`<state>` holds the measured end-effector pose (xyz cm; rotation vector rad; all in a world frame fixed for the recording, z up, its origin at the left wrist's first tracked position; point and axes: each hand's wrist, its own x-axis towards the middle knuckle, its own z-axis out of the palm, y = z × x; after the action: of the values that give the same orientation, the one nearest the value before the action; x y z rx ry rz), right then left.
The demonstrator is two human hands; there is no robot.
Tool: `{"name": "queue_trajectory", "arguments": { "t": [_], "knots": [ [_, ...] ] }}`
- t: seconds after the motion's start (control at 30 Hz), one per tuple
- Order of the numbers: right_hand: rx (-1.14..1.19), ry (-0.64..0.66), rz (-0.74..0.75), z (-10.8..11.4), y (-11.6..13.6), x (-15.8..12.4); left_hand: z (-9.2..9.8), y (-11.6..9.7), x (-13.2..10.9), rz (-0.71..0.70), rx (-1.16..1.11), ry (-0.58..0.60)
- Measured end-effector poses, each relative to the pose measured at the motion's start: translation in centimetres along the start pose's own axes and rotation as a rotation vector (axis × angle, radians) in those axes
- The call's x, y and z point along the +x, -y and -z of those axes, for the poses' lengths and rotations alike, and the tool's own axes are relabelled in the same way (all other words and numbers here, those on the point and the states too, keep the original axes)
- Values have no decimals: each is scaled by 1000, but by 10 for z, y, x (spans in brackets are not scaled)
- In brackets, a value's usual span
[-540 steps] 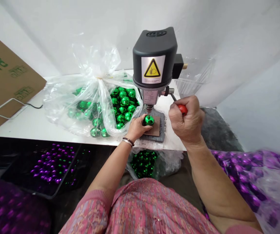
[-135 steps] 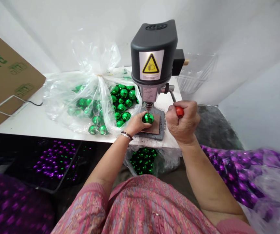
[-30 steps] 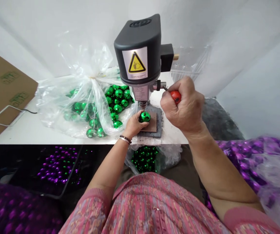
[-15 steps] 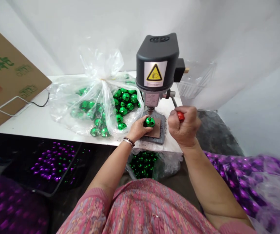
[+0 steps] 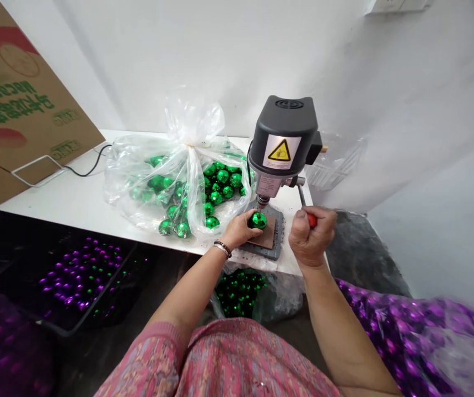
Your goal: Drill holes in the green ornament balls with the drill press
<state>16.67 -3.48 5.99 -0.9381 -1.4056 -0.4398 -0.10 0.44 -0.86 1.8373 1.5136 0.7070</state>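
A benchtop drill press (image 5: pixel 282 138) with a black motor housing stands on the white table. Just under its chuck (image 5: pixel 263 201), my left hand (image 5: pixel 239 229) pinches a shiny green faceted ball (image 5: pixel 258 220) between thumb and fingers. The ball is over a brown board (image 5: pixel 265 240) on the grey base (image 5: pixel 278 234). Whether the bit touches the ball is too small to make out. My right hand (image 5: pixel 312 237) is closed around the red knob (image 5: pixel 312 220) of the press's feed lever.
Left of the press, a clear plastic bag (image 5: pixel 195 165) holds several green balls. A cardboard box (image 5: pixel 34 110) stands far left near a black cord (image 5: pixel 80 172). Below the table edge are green balls (image 5: pixel 241 292) in plastic and a dark bin of purple balls (image 5: pixel 82 275). Bagged purple balls (image 5: pixel 402 325) lie right.
My view has shifted, so the press, bag and box appear lower and farther right. Both hands keep their grips, the left on the ball and the right on the lever knob.
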Motion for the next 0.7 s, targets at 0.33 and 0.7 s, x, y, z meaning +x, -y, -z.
{"name": "queue_trajectory", "arguments": {
  "t": [0.33, 0.7],
  "knots": [
    [83, 97, -384, -5, 9, 68, 15, -3, -52, -112, -79, 36],
    [124, 86, -402, -3, 12, 64, 80, 17, -45, 164, 469, -232]
  ]
}}
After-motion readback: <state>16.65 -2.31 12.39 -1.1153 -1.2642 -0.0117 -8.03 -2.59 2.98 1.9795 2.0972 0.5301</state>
